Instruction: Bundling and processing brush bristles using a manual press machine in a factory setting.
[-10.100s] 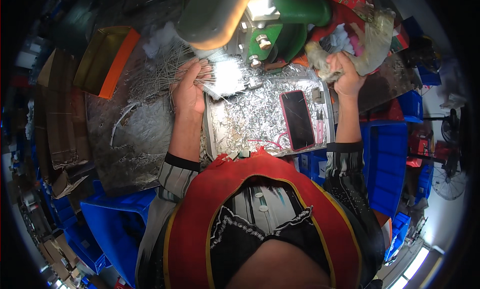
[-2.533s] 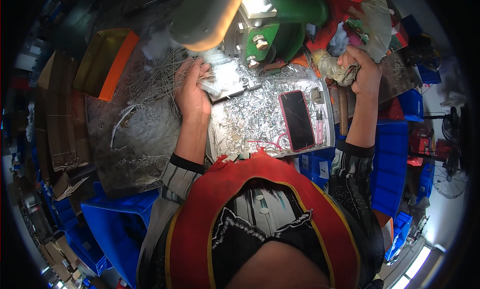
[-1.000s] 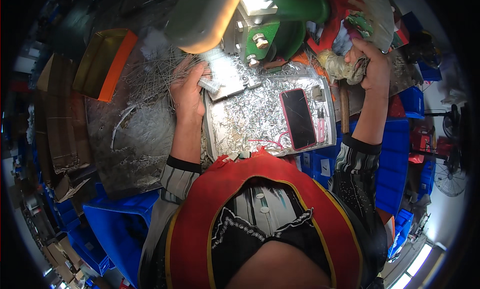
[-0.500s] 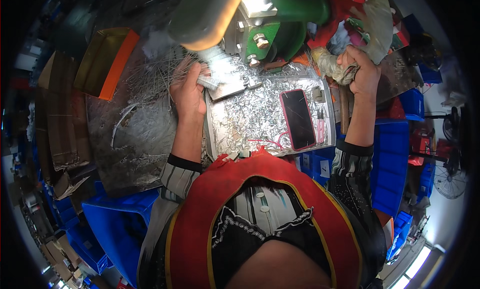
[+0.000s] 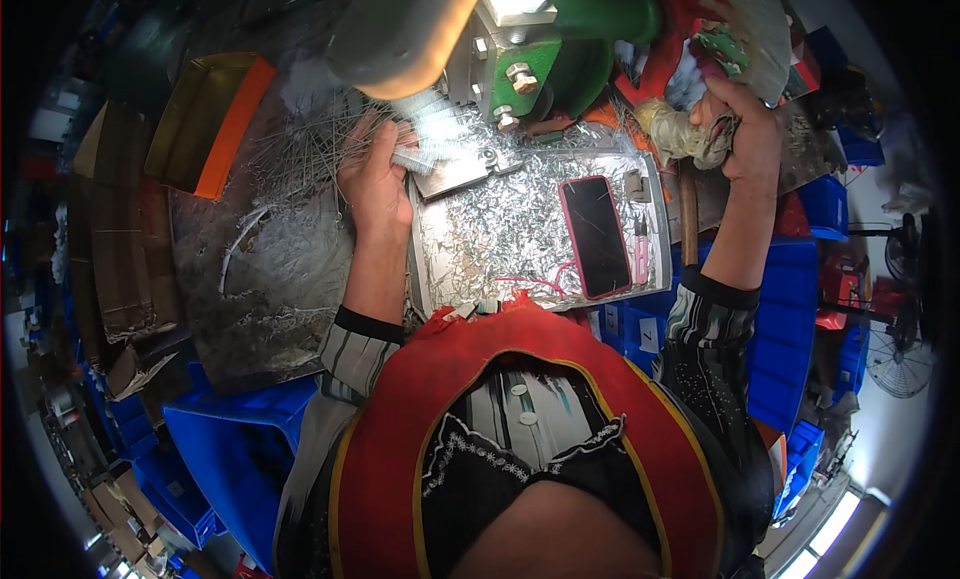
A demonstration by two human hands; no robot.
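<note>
My left hand (image 5: 378,179) is closed at the near edge of a heap of thin metal wires (image 5: 310,144). Some wires cross its fingers, which are partly hidden. A brightly lit metal block (image 5: 465,172) lies just right of it, below the green press (image 5: 525,74). My right hand (image 5: 745,129) is wrapped round a press handle bound in pale cloth (image 5: 685,134). Below the block, a shallow tray (image 5: 420,269) is strewn with shiny metal scraps and carries a red-cased phone (image 5: 597,237) and small pink-handled snips (image 5: 640,254).
A lamp head (image 5: 405,34) hangs over the work spot. An orange-edged open box (image 5: 215,124) stands at the far left of the worn metal table (image 5: 280,319). A wooden stick (image 5: 689,219) lies right of the tray. Blue bins (image 5: 780,329) flank me on both sides.
My right hand and the cloth-bound handle have shifted slightly to the right. The left hand stays almost where it was, beside the wires and the block.
</note>
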